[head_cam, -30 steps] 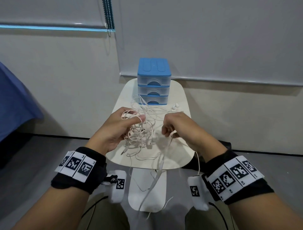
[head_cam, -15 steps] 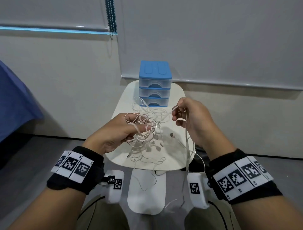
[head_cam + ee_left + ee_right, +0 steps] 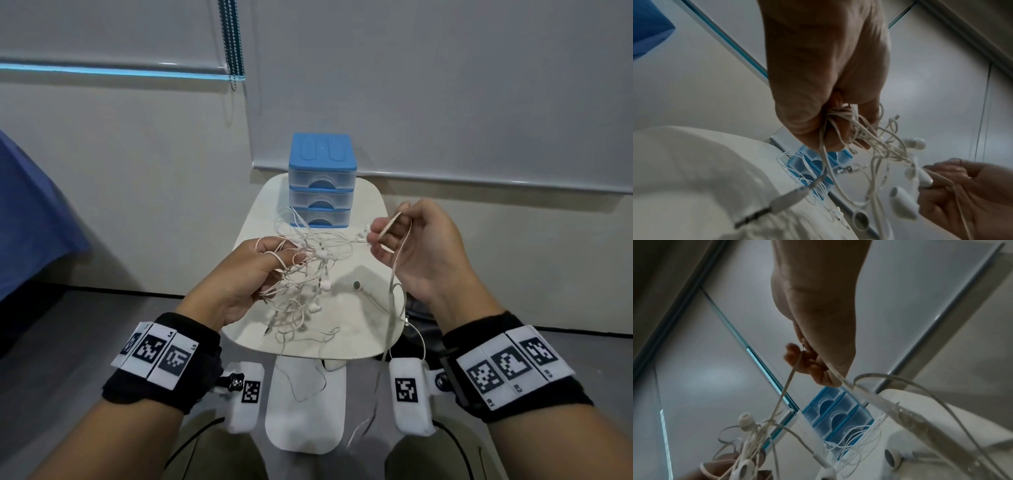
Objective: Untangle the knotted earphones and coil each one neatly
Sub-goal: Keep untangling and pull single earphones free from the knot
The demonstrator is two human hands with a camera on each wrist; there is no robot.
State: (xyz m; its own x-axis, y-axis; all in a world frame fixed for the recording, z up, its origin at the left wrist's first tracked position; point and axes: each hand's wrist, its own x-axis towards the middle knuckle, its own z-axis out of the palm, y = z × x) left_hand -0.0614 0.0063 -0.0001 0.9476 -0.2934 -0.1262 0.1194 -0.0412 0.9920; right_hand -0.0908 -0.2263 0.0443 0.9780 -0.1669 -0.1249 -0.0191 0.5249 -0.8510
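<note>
Above the small white worktop (image 3: 366, 202), the knotted earphones (image 3: 308, 270) hang as one loose bundle of white and pale pink cords, with several earbuds dangling under it. The left hand (image 3: 239, 281) holds this bundle: its fingers (image 3: 838, 142) are curled round a bunch of cords and loops lie over the fingertips. The lowest cords of the bundle and a plug reach down to the worktop, and some loops hang over its near edge. One flat cord (image 3: 394, 260) leads out of the bundle to the right. The right hand (image 3: 421, 253) is raised beside the bundle, a little higher than the left one, and pinches this flat cord between thumb and fingers (image 3: 795, 353); from the pinch the cord falls down past the wrist and below the edge of the worktop. One more thin white earphone cable (image 3: 294, 226) lies in loose rings on the worktop, just before a small drawer unit (image 3: 322, 181). This unit has a blue top and three clear drawers, all pushed in, and it stands at the far end of the worktop near the wall. Both wrists carry black bands with printed square markers (image 3: 157, 356). At the left side a blue cloth (image 3: 30, 219) is seen.
</note>
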